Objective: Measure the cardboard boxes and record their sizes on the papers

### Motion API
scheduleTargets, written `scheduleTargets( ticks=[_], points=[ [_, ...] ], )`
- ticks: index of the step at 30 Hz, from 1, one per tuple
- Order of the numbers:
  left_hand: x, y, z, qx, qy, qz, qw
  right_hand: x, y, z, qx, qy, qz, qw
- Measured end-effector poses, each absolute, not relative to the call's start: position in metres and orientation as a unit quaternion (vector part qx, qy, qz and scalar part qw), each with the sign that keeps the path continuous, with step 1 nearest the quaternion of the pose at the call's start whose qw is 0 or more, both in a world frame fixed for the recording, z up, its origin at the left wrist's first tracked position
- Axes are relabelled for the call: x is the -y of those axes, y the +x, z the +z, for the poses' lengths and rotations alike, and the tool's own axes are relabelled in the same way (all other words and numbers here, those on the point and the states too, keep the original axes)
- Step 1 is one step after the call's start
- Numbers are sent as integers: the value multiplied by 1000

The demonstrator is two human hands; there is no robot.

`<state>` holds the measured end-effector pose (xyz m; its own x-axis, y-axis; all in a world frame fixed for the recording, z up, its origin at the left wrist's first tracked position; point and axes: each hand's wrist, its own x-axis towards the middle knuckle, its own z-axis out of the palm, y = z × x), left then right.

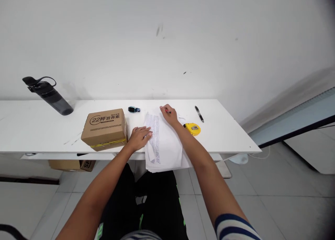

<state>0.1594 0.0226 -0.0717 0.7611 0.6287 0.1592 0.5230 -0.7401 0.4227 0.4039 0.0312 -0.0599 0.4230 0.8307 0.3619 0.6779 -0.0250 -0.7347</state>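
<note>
A stack of white paper (170,147) lies on the white table and hangs over its front edge. Columns of small handwriting run down the left part of the top sheet. My left hand (140,138) rests with its fingers stretched out on the left margin of the paper. Close to the sheet's top, my right hand (169,115) is closed around a pen (168,110) with a bit of red showing; its tip is hidden by the hand. A yellow tape measure (193,129) sits just right of my right forearm.
Left of the paper stands a brown cardboard box (106,128), with a dark smartwatch (134,109) behind it. A dark water bottle (51,96) is at the far left. Another pen (199,114) lies at the right. The white table (225,138) meets a wall behind.
</note>
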Motion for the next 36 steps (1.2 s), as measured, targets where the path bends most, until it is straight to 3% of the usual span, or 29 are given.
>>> scheduleTargets(
  ticks=[5,8,14,36],
  points=[
    [-23,158,-73,-293,921,181,180,-53,404,-83,440,-671,228,552],
    [-25,160,-75,-305,922,173,165,-49,405,-93,414,-651,248,586],
    [-27,166,-75,-341,925,91,140,-47,407,-95,452,-663,233,550],
    [-29,165,-79,-346,920,108,150,-52,406,-100,458,-673,222,537]
  ],
)
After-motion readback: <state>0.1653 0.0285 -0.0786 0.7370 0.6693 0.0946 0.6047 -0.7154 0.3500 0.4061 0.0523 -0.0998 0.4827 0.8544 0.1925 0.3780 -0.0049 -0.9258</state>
